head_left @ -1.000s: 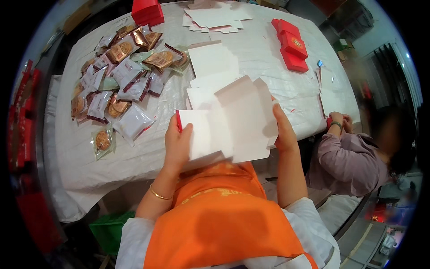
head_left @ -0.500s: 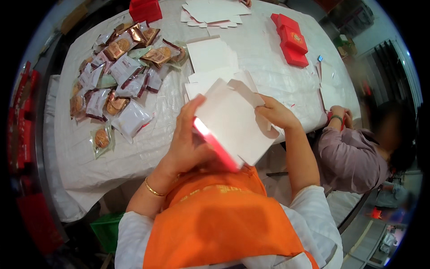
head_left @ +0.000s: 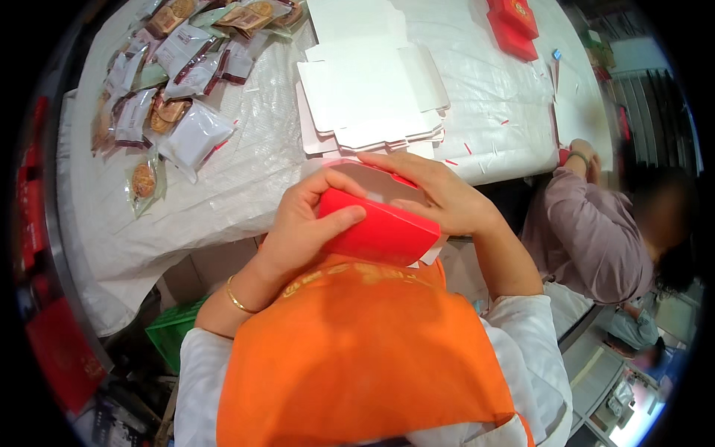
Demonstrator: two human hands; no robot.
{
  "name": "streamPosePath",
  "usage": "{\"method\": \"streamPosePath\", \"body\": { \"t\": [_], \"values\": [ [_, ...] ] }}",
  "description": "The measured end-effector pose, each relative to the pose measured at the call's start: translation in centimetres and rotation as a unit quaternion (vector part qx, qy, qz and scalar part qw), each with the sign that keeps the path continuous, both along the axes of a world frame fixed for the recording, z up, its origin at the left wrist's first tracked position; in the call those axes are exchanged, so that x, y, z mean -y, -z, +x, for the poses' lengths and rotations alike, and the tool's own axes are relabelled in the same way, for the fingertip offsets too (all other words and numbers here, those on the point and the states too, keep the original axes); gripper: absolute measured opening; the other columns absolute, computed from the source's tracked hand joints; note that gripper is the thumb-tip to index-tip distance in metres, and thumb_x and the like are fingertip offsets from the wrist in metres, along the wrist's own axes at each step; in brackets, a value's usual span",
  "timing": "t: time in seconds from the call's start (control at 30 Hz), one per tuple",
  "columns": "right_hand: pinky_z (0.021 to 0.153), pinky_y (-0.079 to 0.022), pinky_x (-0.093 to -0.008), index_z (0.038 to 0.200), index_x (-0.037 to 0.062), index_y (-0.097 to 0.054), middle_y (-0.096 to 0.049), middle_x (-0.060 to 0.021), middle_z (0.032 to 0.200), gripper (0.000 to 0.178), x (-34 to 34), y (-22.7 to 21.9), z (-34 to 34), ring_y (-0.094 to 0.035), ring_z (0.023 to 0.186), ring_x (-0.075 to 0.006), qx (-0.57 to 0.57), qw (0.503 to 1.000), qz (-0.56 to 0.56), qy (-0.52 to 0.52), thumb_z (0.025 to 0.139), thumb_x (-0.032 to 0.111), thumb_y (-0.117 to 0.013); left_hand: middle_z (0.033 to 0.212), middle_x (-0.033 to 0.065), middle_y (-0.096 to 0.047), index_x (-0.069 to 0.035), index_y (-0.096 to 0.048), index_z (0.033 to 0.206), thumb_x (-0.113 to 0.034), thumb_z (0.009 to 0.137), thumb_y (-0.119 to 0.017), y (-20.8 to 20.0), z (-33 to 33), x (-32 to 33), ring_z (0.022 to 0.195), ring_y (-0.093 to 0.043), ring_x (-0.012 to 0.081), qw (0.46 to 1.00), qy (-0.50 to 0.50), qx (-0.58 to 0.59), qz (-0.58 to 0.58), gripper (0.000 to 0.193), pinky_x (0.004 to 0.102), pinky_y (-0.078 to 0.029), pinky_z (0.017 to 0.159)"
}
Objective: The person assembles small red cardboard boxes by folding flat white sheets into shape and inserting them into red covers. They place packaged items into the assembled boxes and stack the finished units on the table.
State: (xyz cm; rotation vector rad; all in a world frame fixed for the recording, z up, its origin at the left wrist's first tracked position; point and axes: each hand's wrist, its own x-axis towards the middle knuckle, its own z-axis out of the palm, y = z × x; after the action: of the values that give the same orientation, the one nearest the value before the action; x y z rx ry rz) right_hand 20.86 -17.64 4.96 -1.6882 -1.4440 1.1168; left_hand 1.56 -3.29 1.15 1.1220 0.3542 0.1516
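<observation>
Between my hands, just off the table's near edge, is a partly folded gift box, red outside and white inside. My left hand grips its left end, thumb on the red face and fingers at the upper edge. My right hand is closed over its far right edge, the fingers bent along a raised flap. Right beyond my hands lies a stack of flat box blanks, white side up. A gold bracelet circles my left wrist.
A pile of wrapped cookies covers the table's left side, with one clear packet nearest me. Folded red boxes stand far right. Paper scraps lie right of the stack. Another person sits at right; a green crate is below left.
The box has turned from its open white inside to its red outer face, with its sides raised. Both hands have shifted their grip around it. My view has tilted closer to the table edge.
</observation>
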Motion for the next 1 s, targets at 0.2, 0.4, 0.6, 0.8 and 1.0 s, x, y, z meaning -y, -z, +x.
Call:
{"method": "streamPosePath", "body": {
  "t": [0.2, 0.4, 0.6, 0.8, 1.0],
  "values": [
    [0.103, -0.041, -0.0353, 0.139, 0.0004, -0.052, -0.06, -0.015, 0.132, 0.046, 0.6, 1.5, 1.4, -0.058, 0.119, -0.0272, -0.105, 0.993, 0.046, 0.021, 0.095, 0.016, -0.051, 0.101, 0.0037, -0.063, -0.002, -0.058, 0.106, 0.001, 0.09, -0.064, 0.3, -0.5, 0.5, 0.092, -0.061, 0.0092, 0.998, -0.037, -0.039, -0.022, 0.017, 0.0251, -0.051, 0.081],
    [0.094, -0.047, -0.0316, 0.13, 0.0019, -0.061, -0.069, -0.0132, 0.115, 0.037, -0.7, 1.1, 0.1, -0.063, 0.107, -0.0233, 0.017, 0.997, 0.019, 0.067, 0.101, 0.02, -0.047, 0.101, 0.0031, -0.065, -0.002, -0.062, 0.104, -0.006, 0.089, -0.069, 0.3, -1.0, 1.3, 0.093, -0.059, 0.0078, 0.995, -0.08, -0.057, -0.003, 0.017, 0.0248, -0.05, 0.082],
    [0.094, -0.047, -0.0313, 0.129, 0.0023, -0.061, -0.069, -0.0134, 0.118, 0.038, -0.7, 1.8, 0.6, -0.063, 0.107, -0.0223, -0.065, 0.994, 0.028, 0.084, 0.103, 0.025, -0.046, 0.102, 0.0035, -0.064, -0.002, -0.06, 0.105, -0.006, 0.09, -0.068, -0.7, -1.2, 1.6, 0.095, -0.059, 0.0088, 0.995, -0.07, -0.072, 0.031, 0.018, 0.0252, -0.05, 0.084],
    [0.094, -0.046, -0.0296, 0.131, -0.0016, -0.059, -0.067, -0.0117, 0.119, 0.039, -0.2, 2.3, 0.7, -0.061, 0.108, -0.0178, -0.129, 0.986, 0.04, 0.096, 0.103, 0.022, -0.044, 0.103, 0.0036, -0.063, -0.001, -0.059, 0.107, -0.007, 0.09, -0.066, -0.4, -0.1, 1.4, 0.095, -0.059, 0.0094, 0.997, -0.057, -0.042, 0.016, 0.019, 0.026, -0.049, 0.085],
    [0.072, -0.049, -0.0326, 0.126, -0.0005, -0.061, -0.069, -0.0117, 0.096, 0.033, -0.7, 1.3, 0.3, -0.064, 0.084, -0.0183, 0.036, 0.994, -0.027, 0.1, 0.098, 0.014, -0.052, 0.102, 0.004, -0.063, -0.001, -0.059, 0.107, -0.007, 0.09, -0.065, -0.3, 0.1, 1.3, 0.097, -0.058, 0.0097, 0.996, -0.032, -0.07, 0.052, 0.019, 0.0259, -0.048, 0.086]
  ]
}}
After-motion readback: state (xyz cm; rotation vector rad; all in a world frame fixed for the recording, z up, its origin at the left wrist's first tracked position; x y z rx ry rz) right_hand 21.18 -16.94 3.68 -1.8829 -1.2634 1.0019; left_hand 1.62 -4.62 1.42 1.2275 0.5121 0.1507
